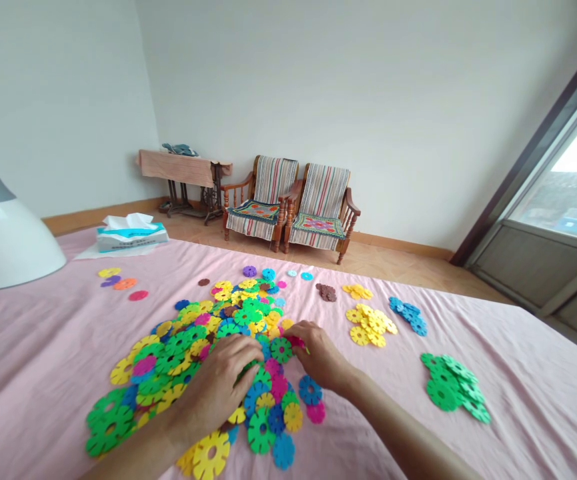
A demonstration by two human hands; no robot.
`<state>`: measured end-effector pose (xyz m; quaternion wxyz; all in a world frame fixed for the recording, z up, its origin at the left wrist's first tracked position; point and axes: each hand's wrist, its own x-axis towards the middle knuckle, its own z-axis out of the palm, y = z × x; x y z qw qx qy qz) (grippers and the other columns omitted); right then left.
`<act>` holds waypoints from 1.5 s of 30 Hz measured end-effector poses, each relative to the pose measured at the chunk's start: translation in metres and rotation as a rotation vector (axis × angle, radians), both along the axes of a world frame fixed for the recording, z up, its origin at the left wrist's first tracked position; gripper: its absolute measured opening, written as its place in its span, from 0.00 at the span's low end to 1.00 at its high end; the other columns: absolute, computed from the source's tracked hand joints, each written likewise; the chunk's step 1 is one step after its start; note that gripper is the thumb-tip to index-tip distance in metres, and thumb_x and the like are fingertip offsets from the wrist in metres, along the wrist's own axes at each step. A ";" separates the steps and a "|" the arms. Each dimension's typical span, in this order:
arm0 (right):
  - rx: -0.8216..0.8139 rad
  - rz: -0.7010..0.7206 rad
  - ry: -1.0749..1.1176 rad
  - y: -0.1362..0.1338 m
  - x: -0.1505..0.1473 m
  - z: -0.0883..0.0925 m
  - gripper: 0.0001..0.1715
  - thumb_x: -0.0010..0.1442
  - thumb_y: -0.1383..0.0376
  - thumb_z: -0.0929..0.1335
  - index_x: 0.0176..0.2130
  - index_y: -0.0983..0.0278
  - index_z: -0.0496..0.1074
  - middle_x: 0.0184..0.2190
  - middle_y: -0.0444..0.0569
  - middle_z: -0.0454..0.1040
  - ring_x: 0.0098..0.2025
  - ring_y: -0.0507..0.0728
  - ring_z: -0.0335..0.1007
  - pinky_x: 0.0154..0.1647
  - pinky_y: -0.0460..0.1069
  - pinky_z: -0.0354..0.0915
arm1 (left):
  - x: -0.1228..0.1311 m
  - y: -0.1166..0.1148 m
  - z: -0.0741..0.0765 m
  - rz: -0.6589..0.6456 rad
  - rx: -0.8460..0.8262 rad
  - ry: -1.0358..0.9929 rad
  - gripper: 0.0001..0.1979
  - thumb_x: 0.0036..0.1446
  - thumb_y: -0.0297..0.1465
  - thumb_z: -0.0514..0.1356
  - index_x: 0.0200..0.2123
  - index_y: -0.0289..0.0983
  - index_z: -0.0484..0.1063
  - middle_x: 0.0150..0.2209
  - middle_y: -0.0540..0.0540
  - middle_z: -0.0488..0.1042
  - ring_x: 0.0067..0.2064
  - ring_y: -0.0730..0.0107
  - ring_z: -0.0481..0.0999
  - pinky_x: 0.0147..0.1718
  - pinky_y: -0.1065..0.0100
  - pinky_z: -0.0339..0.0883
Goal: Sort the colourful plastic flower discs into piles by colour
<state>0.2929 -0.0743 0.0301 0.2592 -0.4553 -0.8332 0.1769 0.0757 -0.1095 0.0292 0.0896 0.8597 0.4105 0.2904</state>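
Observation:
A large mixed pile of flower-shaped plastic discs in green, yellow, blue, pink and brown lies on the pink cloth. My left hand rests over the pile's near middle, fingers curled and closed; what they hold, if anything, is hidden. At the pile's right edge, my right hand has its fingers closed around a pink disc, partly covered by them. A green disc lies just left of those fingertips. Below my right hand are a blue disc and another pink disc.
Single-colour groups lie to the right: brown discs, yellow discs, blue discs and green discs. A tissue box and a white rounded appliance stand at the left. Two wooden chairs are beyond the cloth.

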 end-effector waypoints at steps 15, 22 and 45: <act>0.036 -0.353 0.429 -0.024 0.028 -0.039 0.15 0.58 0.69 0.61 0.40 0.65 0.74 0.35 0.51 0.77 0.37 0.56 0.72 0.39 0.49 0.65 | 0.008 -0.008 0.012 0.001 0.110 -0.055 0.08 0.62 0.26 0.53 0.38 0.40 0.72 0.40 0.48 0.75 0.44 0.66 0.73 0.45 0.64 0.66; -0.027 -0.539 0.633 -0.008 0.040 -0.056 0.13 0.54 0.65 0.63 0.38 0.65 0.72 0.31 0.50 0.75 0.32 0.56 0.72 0.31 0.49 0.66 | 0.043 0.032 0.034 -0.027 0.103 0.256 0.10 0.63 0.27 0.52 0.42 0.39 0.72 0.43 0.45 0.75 0.48 0.63 0.71 0.51 0.61 0.63; -0.053 -0.530 0.619 -0.006 0.038 -0.051 0.10 0.53 0.65 0.63 0.33 0.65 0.72 0.27 0.47 0.74 0.30 0.56 0.70 0.31 0.48 0.64 | 0.051 0.141 0.008 0.072 -0.035 0.567 0.12 0.63 0.36 0.52 0.42 0.36 0.71 0.45 0.40 0.70 0.48 0.56 0.69 0.47 0.55 0.63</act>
